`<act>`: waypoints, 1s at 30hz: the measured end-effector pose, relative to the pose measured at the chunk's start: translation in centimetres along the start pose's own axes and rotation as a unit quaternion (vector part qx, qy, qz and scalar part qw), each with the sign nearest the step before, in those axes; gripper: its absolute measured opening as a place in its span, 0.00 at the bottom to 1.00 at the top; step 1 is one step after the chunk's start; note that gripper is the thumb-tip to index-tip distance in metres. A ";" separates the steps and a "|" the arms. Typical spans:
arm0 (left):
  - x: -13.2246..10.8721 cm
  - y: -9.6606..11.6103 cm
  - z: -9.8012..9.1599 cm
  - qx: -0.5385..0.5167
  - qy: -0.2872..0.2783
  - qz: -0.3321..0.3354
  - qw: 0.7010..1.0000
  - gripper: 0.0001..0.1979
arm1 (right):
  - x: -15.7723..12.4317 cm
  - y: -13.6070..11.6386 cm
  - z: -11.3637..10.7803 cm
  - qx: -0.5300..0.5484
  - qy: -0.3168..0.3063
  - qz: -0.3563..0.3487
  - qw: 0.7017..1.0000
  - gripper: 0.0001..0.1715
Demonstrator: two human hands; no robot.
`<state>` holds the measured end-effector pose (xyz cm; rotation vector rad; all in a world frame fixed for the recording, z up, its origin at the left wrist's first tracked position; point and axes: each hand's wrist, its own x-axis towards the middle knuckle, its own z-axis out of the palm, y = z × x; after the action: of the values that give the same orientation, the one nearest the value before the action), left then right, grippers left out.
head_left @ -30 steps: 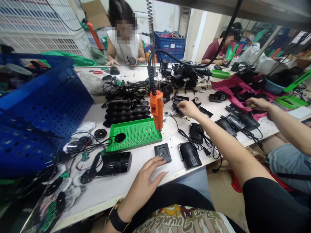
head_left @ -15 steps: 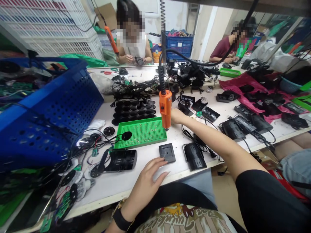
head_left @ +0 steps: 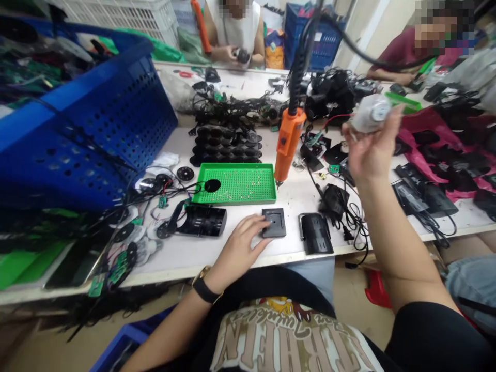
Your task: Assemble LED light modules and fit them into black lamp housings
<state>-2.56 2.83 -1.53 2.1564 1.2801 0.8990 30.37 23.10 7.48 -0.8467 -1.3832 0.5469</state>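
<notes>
My right hand [head_left: 370, 147] is raised over the right side of the table, its fingers round a translucent whitish part [head_left: 370, 112] with a round end; blur hides its exact kind. A red wire seems to run toward this part from the left. My left hand [head_left: 248, 237] rests on the table with fingers apart, fingertips touching the left edge of a black square block [head_left: 274, 223] with a recessed top. An orange electric screwdriver [head_left: 289, 144] hangs tip down between my hands. Right of the block lies a black curved housing [head_left: 315, 233] with a metal bracket.
Behind the block lies a green perforated tray [head_left: 240, 199] with small screws. A blue basket [head_left: 89, 119] of parts stands at left. Another black housing [head_left: 203, 221], cables and circuit boards [head_left: 120, 266] lie nearby. Two people sit across the table.
My right hand has left the area beside the screwdriver, moving up and right, and now holds the translucent part. My left hand stays by the block. The camera view has shifted.
</notes>
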 end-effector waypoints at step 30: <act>-1.8 -1.8 0.7 -0.005 0.014 -0.078 0.997 0.37 | -20.5 -5.5 10.1 -0.147 -0.259 -0.052 0.953 0.21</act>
<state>-3.73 2.01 -3.70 2.0105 1.4313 0.8732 16.88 5.92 -1.10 -0.8958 -2.0171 0.5089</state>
